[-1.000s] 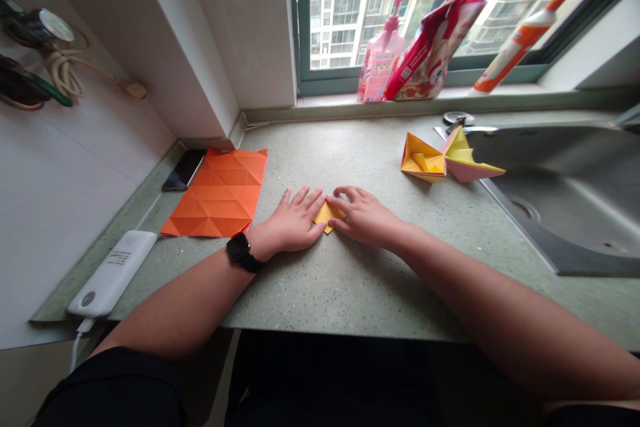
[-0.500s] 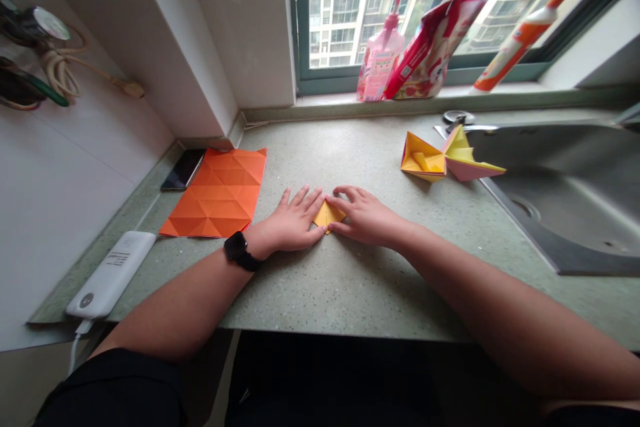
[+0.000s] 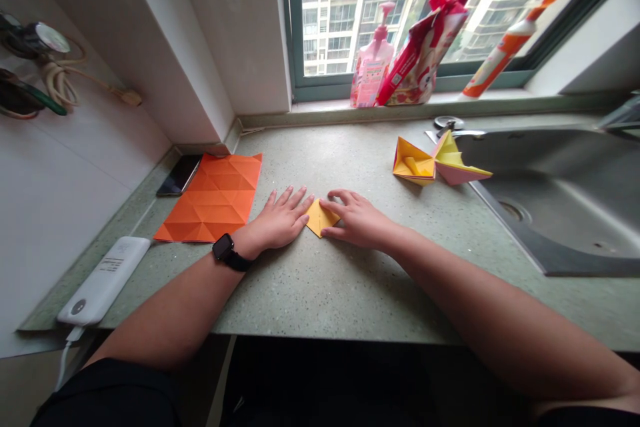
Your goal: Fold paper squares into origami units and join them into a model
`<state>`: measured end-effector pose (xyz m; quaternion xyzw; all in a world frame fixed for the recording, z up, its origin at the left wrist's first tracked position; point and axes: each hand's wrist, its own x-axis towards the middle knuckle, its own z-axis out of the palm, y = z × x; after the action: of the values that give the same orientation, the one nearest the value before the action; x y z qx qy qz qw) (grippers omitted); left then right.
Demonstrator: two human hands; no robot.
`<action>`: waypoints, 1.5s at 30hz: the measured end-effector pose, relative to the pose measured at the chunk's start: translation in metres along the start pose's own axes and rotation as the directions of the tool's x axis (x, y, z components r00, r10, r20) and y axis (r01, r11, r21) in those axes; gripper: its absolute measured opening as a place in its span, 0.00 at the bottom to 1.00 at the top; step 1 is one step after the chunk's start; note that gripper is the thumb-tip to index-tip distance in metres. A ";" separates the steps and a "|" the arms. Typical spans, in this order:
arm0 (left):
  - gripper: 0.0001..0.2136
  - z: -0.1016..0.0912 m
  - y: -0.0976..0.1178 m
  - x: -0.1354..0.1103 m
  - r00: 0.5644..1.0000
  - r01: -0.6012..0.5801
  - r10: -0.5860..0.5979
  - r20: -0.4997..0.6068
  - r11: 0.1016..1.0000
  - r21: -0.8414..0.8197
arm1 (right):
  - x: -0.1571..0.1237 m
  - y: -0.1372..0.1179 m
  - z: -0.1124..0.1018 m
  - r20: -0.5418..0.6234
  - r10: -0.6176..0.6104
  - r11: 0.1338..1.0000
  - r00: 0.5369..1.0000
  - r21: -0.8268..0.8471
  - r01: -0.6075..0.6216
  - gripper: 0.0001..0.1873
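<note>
A small piece of folded yellow paper [image 3: 320, 218] lies on the counter between my hands. My left hand [image 3: 280, 219] is open and lies flat, its fingers spread and its fingertips at the paper's left corner. From the other side, my right hand [image 3: 357, 219] grips the paper, index finger at its upper edge and thumb near its lower right edge. The curled fingers hide the paper's right corner. Several creased orange sheets [image 3: 213, 197], seemingly stacked, rest left of my left hand. Two folded yellow paper pieces [image 3: 414, 163] with pink outsides stand to the right, near the sink.
At the right is a steel sink [image 3: 550, 200]. A phone [image 3: 180, 175] and a white power bank [image 3: 105, 280] with a cable lie at the left. On the sill stand a pink pump bottle [image 3: 371, 73], a red bag [image 3: 425, 57] and an orange-white bottle [image 3: 500, 57].
My left hand has slid left off the folded yellow paper, so more of the paper shows. My right hand stays on it. The whole view has shifted slightly.
</note>
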<state>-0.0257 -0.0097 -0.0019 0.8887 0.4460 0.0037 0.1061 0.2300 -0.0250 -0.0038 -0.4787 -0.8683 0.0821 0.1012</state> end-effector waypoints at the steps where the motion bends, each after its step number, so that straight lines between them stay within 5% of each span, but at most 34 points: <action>1: 0.28 0.000 0.000 0.000 1.000 0.011 -0.011 -0.003 1.000 -0.003 | 0.000 0.000 0.000 0.005 0.007 1.000 1.000 0.004 -0.007 0.39; 8: 0.26 -0.005 0.004 -0.001 0.992 -0.011 0.003 -0.128 0.998 -0.066 | 0.000 0.000 0.000 -0.008 0.043 0.999 0.999 0.011 -0.043 0.41; 12: 0.28 -0.004 0.005 -0.002 0.992 -0.113 0.110 -0.065 0.992 -0.049 | -0.002 0.003 0.004 -0.021 0.046 0.999 0.999 0.011 -0.046 0.40; 25: 0.28 -0.001 0.002 0.002 0.996 -0.076 0.075 -0.039 0.996 -0.048 | 0.005 0.037 0.011 -0.089 0.254 0.967 0.963 0.003 -0.255 0.29; 32: 0.28 0.000 0.000 0.002 0.985 -0.079 0.061 -0.163 0.991 -0.110 | 0.003 0.034 0.005 -0.175 0.085 0.995 0.981 0.073 -0.074 0.15; 38: 0.22 0.002 -0.001 0.002 0.965 -0.112 0.074 -0.252 0.983 -0.143 | 0.002 0.022 0.011 -0.186 -0.002 0.978 0.982 0.205 0.041 0.18; 45: 0.14 0.000 -0.006 0.005 0.885 -0.296 0.132 -0.447 0.900 -0.321 | 0.003 0.012 0.001 -0.353 -0.006 0.889 0.936 0.427 0.166 0.15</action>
<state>-0.0272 -0.0022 -0.0032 0.8741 0.3461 0.2904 0.1781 0.2383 -0.0159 -0.0079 -0.4094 -0.8152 0.1920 0.3619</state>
